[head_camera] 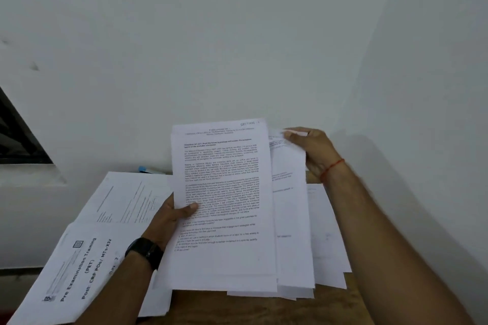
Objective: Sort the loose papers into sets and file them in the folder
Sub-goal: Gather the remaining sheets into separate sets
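White printed sheets (pixel 221 192), held upright between the hands; left hand (pixel 171 215) grips their left edge; right hand (pixel 309 150) pinches rear sheet (pixel 287 166) at its top corner; more papers (pixel 327 232) on wooden tabletop (pixel 264 309) beneath.

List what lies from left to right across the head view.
Pre Examination Training cover sheet → left hand → printed page it holds → rear sheet → right hand pinching it → red wrist thread.
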